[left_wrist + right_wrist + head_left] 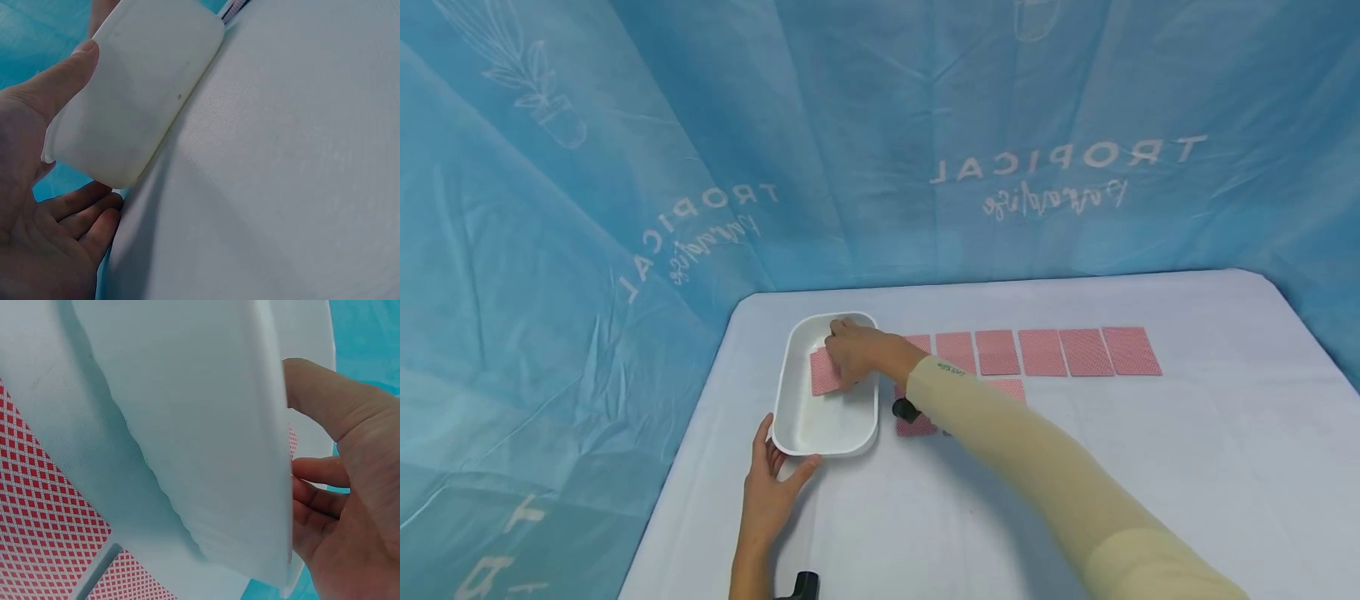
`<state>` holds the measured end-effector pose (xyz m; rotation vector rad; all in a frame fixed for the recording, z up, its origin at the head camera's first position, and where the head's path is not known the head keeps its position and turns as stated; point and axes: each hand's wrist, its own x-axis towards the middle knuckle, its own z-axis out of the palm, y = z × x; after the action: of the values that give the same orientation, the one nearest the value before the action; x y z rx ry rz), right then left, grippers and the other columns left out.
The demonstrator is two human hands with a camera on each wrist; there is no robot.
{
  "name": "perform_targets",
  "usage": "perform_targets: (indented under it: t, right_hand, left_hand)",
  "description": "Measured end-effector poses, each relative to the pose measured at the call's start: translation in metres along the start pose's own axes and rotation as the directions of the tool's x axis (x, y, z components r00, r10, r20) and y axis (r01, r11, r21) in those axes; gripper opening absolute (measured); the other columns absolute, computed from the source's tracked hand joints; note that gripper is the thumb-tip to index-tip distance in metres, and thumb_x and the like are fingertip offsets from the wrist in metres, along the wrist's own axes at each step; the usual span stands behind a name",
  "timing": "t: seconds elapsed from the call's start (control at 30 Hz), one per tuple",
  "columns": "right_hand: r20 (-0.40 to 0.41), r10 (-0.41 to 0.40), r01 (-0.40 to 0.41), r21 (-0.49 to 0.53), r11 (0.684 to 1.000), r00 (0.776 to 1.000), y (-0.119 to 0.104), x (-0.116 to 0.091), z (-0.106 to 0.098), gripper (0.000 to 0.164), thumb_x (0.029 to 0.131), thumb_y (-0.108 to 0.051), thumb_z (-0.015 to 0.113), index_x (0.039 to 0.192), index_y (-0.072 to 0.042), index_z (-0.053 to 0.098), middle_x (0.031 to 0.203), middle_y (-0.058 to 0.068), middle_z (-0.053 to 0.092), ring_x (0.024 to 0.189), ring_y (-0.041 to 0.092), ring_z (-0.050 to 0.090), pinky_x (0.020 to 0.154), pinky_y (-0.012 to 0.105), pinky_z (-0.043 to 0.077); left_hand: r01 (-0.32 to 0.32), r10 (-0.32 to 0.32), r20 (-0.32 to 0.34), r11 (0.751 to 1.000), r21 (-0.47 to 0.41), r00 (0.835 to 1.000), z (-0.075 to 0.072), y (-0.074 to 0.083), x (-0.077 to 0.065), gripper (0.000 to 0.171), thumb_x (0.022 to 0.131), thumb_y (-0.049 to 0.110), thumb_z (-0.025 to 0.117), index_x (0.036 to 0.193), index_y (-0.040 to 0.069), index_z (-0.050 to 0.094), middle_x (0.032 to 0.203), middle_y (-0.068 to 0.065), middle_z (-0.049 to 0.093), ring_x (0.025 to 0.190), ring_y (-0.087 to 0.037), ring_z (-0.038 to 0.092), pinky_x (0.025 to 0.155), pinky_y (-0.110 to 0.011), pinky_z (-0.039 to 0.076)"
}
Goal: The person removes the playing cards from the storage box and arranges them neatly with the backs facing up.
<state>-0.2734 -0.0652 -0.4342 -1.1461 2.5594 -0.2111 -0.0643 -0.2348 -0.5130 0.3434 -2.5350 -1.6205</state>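
A white plastic tray (816,425) stands at the left of the table. My left hand (771,492) holds its near left corner, the thumb on the near side and the fingers along the left side. In the left wrist view that thumb (78,65) lies against the tray's wall. My right hand (859,354) reaches over the tray's right rim and holds a red-and-white patterned playing card (823,373) inside it. The right wrist view shows the tray's outer wall (194,425) hiding most of this card and the fingertips.
Face-down playing cards (1041,352) lie in a row right of the tray. More cards (916,426) lie nearer, partly under my right forearm (1037,458). Blue printed cloth (880,142) hangs behind and left of the white-covered table (1195,467).
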Motion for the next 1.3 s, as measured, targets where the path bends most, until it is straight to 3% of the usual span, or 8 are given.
perform_targets:
  t: [0.43, 0.77, 1.03, 1.3]
  right_hand:
    - [-0.013, -0.026, 0.026, 0.001, 1.000, 1.000, -0.002, -0.010, -0.005, 0.053, 0.073, -0.040, 0.079, 0.113, -0.014, 0.056, 0.116, 0.002, 0.040, 0.107, 0.016, 0.036, 0.081, 0.028, 0.043]
    - [-0.023, -0.034, 0.034, -0.001, 0.999, 0.999, 0.000, -0.018, -0.003, 0.063, 0.073, -0.042, 0.079, 0.122, -0.011, 0.054, 0.118, 0.003, 0.040, 0.109, 0.017, 0.036, 0.088, 0.027, 0.043]
    - [-0.052, -0.048, 0.048, 0.005, 0.999, 0.998, 0.004, -0.022, -0.005, 0.070, 0.072, -0.039, 0.079, 0.129, -0.009, 0.051, 0.120, 0.002, 0.039, 0.115, 0.018, 0.035, 0.091, 0.026, 0.041]
    - [-0.086, -0.034, 0.035, 0.009, 0.999, 0.996, 0.008, -0.029, -0.013, 0.067, 0.071, -0.035, 0.078, 0.127, -0.009, 0.051, 0.120, 0.001, 0.039, 0.111, 0.016, 0.035, 0.087, 0.024, 0.042]
  left_hand:
    - [0.032, -0.032, 0.008, 0.999, 0.017, 0.999, 0.000, -0.001, -0.002, 0.102, 0.073, 0.048, 0.080, 0.152, 0.035, 0.016, 0.147, -0.005, 0.039, 0.133, -0.021, 0.040, 0.107, -0.031, 0.036]
    - [0.026, -0.026, 0.008, 1.000, -0.006, 1.000, 0.003, 0.000, -0.004, 0.104, 0.074, 0.045, 0.081, 0.153, 0.030, 0.016, 0.146, -0.008, 0.039, 0.133, -0.025, 0.040, 0.108, -0.035, 0.035]
    - [0.048, -0.048, 0.009, 0.999, 0.008, 0.999, 0.005, -0.002, -0.004, 0.104, 0.074, 0.047, 0.080, 0.153, 0.032, 0.015, 0.147, -0.007, 0.039, 0.134, -0.024, 0.039, 0.108, -0.035, 0.036]
    - [-0.010, 0.010, 0.017, 1.000, -0.001, 1.000, 0.000, 0.004, 0.000, 0.103, 0.076, 0.041, 0.081, 0.154, 0.028, 0.014, 0.147, -0.010, 0.037, 0.135, -0.024, 0.038, 0.108, -0.032, 0.034]
